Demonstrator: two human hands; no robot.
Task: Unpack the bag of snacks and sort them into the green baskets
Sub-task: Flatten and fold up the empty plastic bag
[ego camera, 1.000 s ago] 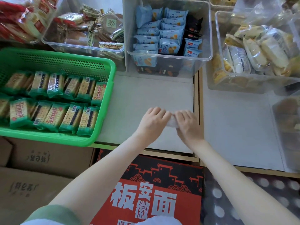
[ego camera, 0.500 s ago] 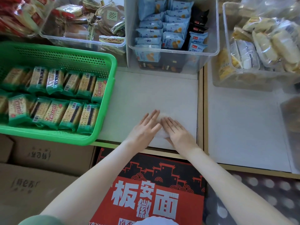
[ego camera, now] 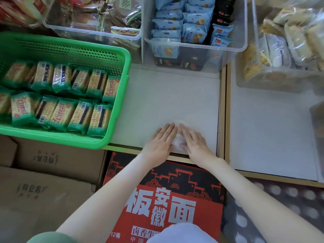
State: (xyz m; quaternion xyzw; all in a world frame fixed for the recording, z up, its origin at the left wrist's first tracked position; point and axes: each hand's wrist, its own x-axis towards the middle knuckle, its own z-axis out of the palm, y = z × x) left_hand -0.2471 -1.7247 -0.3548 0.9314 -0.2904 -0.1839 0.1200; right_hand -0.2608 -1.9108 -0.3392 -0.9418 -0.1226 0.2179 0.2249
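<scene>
Left hand [ego camera: 160, 143]: laid flat, fingers straight and together, pressed on the bag [ego camera: 177, 140].
Green basket [ego camera: 52, 137], far left: filled with cracker packets [ego camera: 61, 113] stood in two rows, presumably already sorted.
Bag, centre, at the front edge of the surface [ego camera: 166, 95]: thin, clear, apparently emptied, held down to be flattened.
Right hand [ego camera: 195, 145]: likewise flat, pressed on the bag's other side.

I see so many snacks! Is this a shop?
Probably a shop's snack shelf or stockroom: a green basket of cracker packs, clear bins of wrapped snacks, and cardboard cartons below.
</scene>
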